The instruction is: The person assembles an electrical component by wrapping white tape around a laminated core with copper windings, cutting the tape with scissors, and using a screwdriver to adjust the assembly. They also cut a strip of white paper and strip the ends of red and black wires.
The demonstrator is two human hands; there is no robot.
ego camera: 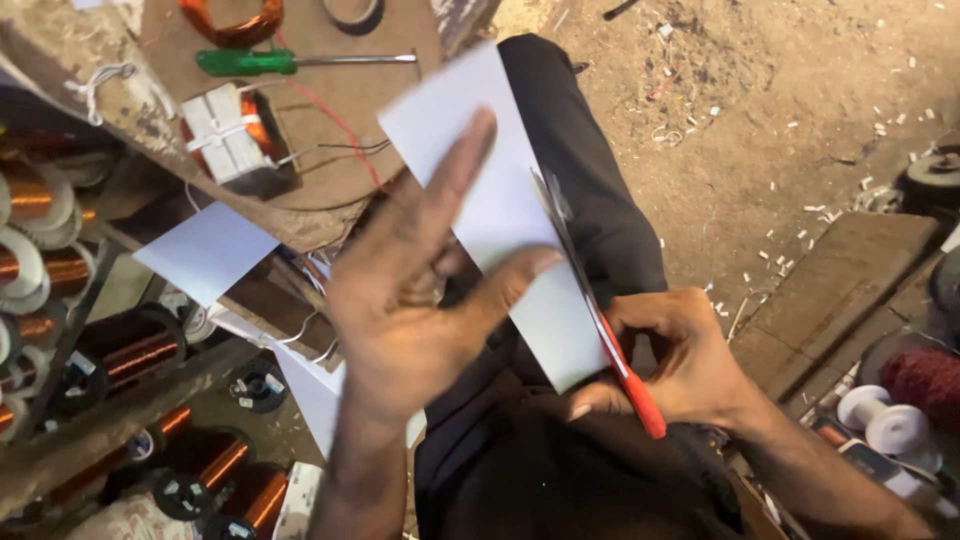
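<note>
A: State the position of the left hand (400,300).

B: It is raised in the middle of the view, back toward the camera. It holds a white sheet of paper (500,200). The thumb presses the near face of the sheet; the index finger lies stretched up along it. The other fingers are behind the paper or curled, and their exact placing cannot be told.

A: And the right hand (680,360)?

B: It is closed around the red handles of a pair of scissors (600,320). The fingers are wrapped together through and around the handles. The dark blades run up along the right edge of the paper and touch it. Whether the blades stand apart or closed cannot be told; that part is blurred.

A: Where is the paper relative to the body?

B: It is held in the air above the person's lap, over the dark trousers (590,200), tilted, with its upper corner pointing away from the person.

A: List the surroundings.

B: On the left stands a wooden bench (330,130). On it lie a green-handled screwdriver (290,63), a small transformer (235,135) with white wrapping and copper winding, and a loose coil of copper wire (232,20). A second white sheet (205,252) sticks out from under the bench edge. Spools of copper wire (130,350) fill the racks below. At lower right lie white empty bobbins (885,420). The dirt floor (800,100) is strewn with small white scraps.
</note>
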